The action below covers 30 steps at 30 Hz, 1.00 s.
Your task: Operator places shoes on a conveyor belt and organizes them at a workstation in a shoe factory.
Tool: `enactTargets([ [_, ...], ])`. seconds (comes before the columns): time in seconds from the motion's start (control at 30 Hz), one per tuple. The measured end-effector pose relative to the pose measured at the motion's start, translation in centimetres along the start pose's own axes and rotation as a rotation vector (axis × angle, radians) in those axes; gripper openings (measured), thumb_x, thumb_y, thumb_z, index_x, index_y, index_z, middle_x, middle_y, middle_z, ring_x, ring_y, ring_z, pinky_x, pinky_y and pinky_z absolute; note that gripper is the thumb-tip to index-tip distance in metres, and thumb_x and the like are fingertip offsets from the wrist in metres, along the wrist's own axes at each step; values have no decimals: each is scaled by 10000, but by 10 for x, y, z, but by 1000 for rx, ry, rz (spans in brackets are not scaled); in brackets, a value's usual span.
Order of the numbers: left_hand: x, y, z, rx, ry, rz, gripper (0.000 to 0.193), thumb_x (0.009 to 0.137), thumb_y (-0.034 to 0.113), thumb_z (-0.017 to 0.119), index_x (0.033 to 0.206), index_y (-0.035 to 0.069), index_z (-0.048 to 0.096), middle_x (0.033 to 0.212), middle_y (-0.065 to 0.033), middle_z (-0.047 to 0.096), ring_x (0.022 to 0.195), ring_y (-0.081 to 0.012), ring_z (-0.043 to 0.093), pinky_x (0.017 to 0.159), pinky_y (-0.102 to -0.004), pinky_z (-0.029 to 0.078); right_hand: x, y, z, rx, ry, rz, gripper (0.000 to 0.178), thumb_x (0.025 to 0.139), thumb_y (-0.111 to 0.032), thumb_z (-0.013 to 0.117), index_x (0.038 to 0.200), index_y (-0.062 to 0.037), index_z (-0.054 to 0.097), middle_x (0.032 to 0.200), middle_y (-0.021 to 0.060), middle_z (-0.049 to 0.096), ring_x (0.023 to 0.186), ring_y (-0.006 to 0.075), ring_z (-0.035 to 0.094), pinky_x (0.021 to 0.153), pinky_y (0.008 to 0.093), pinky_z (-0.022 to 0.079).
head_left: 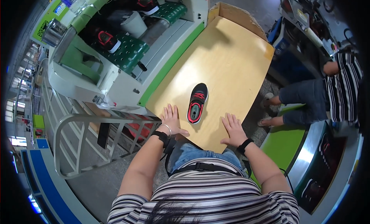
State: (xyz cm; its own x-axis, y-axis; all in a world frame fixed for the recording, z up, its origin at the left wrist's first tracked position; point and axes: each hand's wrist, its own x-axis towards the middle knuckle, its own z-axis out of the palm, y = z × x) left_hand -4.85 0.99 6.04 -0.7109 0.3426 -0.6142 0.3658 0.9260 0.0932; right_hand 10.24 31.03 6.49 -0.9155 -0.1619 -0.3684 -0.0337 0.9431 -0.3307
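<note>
Both hands lie flat and empty on the near edge of the wooden table [231,50]: left hand [170,122], right hand [232,128]. Between them, slightly ahead, a black-and-red sneaker [197,103] points away, nearer the left hand.

I am looking down at a striped shirt [208,193] with short sleeves, dark and pale bands running across. At twelve o'clock from it, blue jeans [189,152] are showing. The left hand [170,122] is wearing a thin bangle and a black wristband; the right hand [233,128] is wearing a black wristband too.
</note>
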Motion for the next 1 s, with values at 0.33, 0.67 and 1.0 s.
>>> enactTargets([
  [0.33,28,61,11,-956,531,365,1023,708,156,819,1503,32,188,1459,-237,327,1338,-344,386,1115,-395,331,-9,-8,14,90,-25,22,1215,635,-466,850,1560,-166,122,1615,184,68,1487,404,41,1184,560,106],
  [0.67,36,30,16,-1527,339,277,755,772,72,788,1399,31,368,1240,-106,549,1122,-204,549,980,-333,456,-10,-7,11,92,-23,50,1207,634,-468,849,1560,-175,134,1619,174,60,1491,390,31,1183,559,100],
  [1.0,27,25,12,-1680,247,252,649,807,50,770,1350,43,414,1214,-66,569,1093,-167,560,974,-316,446,-10,-9,8,77,-51,51,1204,642,-476,844,1561,-172,128,1619,174,58,1492,388,24,1184,557,95],
])
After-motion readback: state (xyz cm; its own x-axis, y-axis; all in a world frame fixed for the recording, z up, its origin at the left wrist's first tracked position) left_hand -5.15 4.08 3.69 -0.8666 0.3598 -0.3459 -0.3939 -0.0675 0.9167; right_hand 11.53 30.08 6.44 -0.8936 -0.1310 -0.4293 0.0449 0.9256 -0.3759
